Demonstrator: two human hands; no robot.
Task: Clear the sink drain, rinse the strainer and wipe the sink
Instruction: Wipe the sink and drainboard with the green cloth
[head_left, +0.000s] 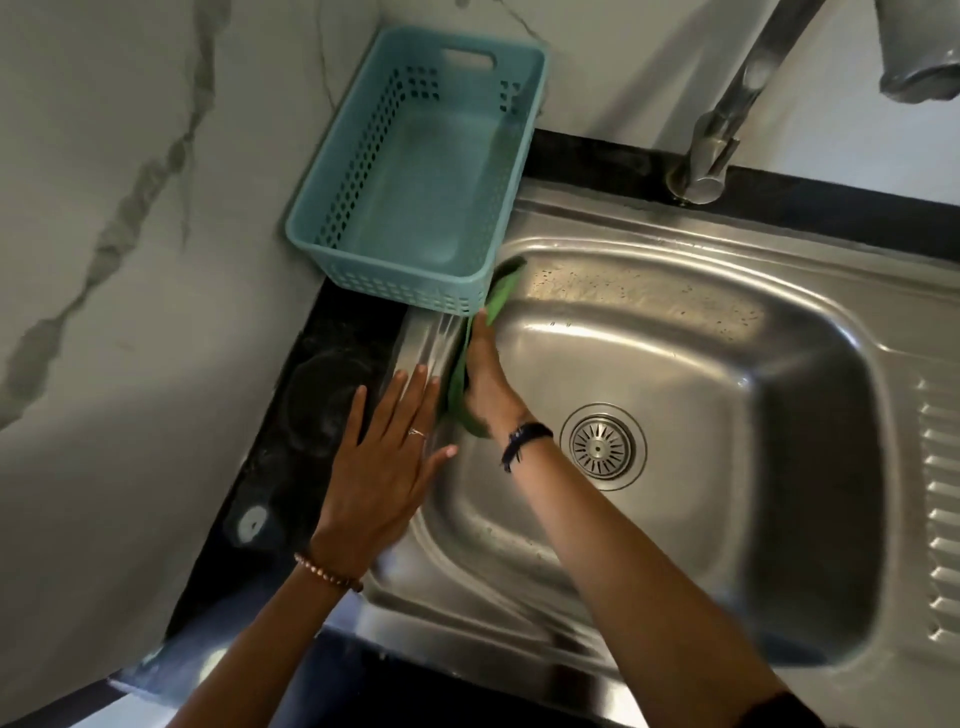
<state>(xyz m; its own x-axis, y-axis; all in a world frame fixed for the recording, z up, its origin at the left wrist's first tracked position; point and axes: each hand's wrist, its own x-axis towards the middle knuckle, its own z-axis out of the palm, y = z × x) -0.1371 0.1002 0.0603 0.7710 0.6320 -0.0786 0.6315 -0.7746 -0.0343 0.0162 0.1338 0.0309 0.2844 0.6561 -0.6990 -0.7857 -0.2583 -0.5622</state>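
The stainless steel sink (727, 332) fills the frame from centre to 3 o'clock, its strainer (602, 447) seated in the drain. A teal basket (415, 156) sits at 11 o'clock on the black surface (291, 457). The right hand (488, 379) presses a green cloth (501, 296) flat against the basin's left wall; the left hand (384, 462) rests spread and empty on the rim

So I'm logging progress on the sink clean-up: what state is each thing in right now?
Green cloth: pressed against the basin's left wall by the right hand.
Left hand: open, flat on the sink rim.
Strainer: seated in the drain, looks clear.
Basin: no standing water visible.
Teal basket: empty, upright on the counter corner.
Faucet: no water running.
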